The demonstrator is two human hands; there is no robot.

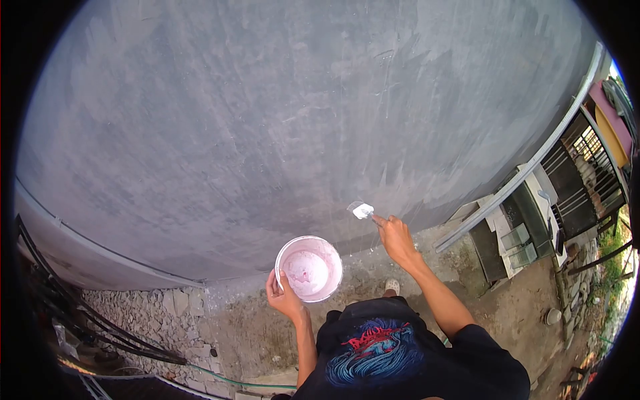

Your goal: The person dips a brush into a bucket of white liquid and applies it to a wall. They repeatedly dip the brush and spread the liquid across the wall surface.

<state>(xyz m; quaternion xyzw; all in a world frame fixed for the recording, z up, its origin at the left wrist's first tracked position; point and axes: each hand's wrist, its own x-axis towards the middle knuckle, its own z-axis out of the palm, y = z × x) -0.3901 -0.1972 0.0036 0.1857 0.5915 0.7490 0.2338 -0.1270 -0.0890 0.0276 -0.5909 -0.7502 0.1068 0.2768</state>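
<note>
Gripping pink-stained bucket (309,269) by rim with left hand (283,297), clamping right hand (397,238) on putty knife (362,211), blade at grey wall (267,120)

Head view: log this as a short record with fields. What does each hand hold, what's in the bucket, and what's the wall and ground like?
left hand: holds the white bucket by its rim
bucket contents: pinkish-white paste coating the inside
right hand: grips a putty knife, its blade loaded with white paste
blade position: at the grey wall; contact cannot be told
wall surface: smooth, with lighter streaks
ground: dirt, and stone rubble at the wall's foot
</note>
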